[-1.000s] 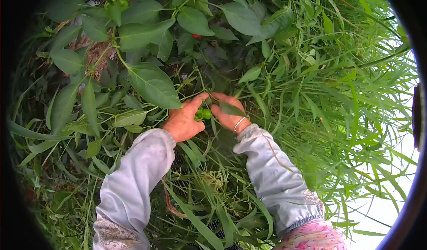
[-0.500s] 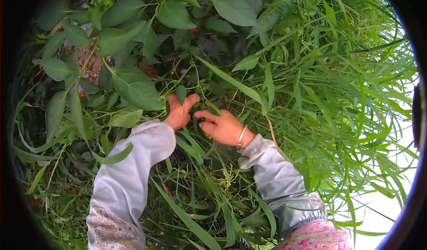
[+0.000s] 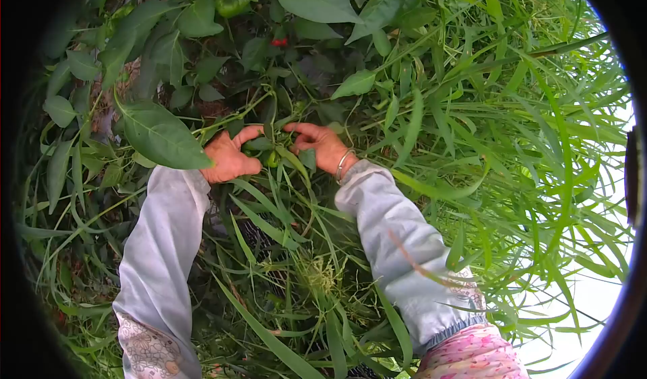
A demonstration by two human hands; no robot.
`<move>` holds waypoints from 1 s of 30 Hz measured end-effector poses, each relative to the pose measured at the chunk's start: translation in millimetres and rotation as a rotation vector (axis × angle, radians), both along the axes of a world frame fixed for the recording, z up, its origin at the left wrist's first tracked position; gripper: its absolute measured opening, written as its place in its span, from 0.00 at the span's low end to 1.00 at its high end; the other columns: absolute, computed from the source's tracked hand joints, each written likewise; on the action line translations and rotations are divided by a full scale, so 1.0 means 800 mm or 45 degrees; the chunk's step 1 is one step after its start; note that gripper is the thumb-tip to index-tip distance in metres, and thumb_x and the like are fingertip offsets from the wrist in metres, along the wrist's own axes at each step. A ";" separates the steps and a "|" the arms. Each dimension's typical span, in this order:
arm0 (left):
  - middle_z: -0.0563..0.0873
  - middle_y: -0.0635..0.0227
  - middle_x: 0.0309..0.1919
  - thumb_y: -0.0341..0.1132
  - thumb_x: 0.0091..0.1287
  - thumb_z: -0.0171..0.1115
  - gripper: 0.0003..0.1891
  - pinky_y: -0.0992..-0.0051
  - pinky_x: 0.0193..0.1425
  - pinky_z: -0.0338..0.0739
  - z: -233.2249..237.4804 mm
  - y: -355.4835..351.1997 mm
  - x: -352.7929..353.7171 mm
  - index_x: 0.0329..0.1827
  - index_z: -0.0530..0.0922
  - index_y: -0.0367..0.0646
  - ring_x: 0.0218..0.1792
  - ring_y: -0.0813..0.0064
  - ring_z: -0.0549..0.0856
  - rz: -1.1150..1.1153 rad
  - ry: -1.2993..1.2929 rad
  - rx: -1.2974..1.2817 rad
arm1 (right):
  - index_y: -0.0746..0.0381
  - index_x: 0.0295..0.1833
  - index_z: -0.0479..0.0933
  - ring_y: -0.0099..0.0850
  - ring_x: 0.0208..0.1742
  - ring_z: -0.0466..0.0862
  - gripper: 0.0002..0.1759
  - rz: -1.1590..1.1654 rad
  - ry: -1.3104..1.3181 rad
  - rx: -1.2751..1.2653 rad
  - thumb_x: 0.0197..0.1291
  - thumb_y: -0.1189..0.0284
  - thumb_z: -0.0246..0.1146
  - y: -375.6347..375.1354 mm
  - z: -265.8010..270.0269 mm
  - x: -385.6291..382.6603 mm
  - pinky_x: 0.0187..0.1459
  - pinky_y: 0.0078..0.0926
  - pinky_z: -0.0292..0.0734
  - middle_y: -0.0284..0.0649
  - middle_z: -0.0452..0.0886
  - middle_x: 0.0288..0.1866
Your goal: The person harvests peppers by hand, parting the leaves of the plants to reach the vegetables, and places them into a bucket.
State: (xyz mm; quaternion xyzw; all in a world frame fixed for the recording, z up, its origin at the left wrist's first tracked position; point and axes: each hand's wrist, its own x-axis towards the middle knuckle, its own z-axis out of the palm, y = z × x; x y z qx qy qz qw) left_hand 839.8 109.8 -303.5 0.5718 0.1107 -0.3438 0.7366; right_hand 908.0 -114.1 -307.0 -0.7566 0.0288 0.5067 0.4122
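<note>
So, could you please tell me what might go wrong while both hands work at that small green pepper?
The green pepper sits between the left hand and the right hand, half hidden by leaves, so a hard tug might rip those off along with it. The bracelet at the right hand could also snag in the long grass around it.

Green on green
A green pepper (image 3: pixel 271 158) is sitting among green leaves (image 3: pixel 162 136); pale grey sleeves (image 3: pixel 165 244) are showing floral-patterned cuffs (image 3: pixel 145 345).
</note>
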 end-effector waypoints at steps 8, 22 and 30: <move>0.81 0.77 0.38 0.24 0.49 0.61 0.29 0.83 0.48 0.71 0.002 0.003 0.001 0.59 0.71 0.44 0.38 0.86 0.76 -0.174 0.059 0.097 | 0.57 0.58 0.72 0.29 0.45 0.80 0.23 -0.109 -0.039 0.129 0.55 0.70 0.63 0.006 0.004 -0.046 0.42 0.26 0.75 0.39 0.79 0.50; 0.81 0.75 0.40 0.23 0.47 0.61 0.24 0.82 0.45 0.72 -0.028 0.000 -0.012 0.52 0.75 0.42 0.38 0.85 0.76 -0.053 -0.100 0.175 | 0.52 0.57 0.67 0.20 0.23 0.71 0.23 -0.632 0.368 0.334 0.56 0.71 0.63 -0.003 0.127 -0.039 0.22 0.17 0.65 0.31 0.72 0.29; 0.81 0.76 0.41 0.24 0.51 0.60 0.24 0.82 0.46 0.72 0.007 0.014 0.006 0.55 0.72 0.40 0.40 0.85 0.77 -0.173 0.089 0.004 | 0.55 0.46 0.70 0.21 0.23 0.64 0.11 -0.988 0.695 0.684 0.58 0.67 0.59 -0.043 0.059 0.039 0.21 0.17 0.59 0.35 0.71 0.34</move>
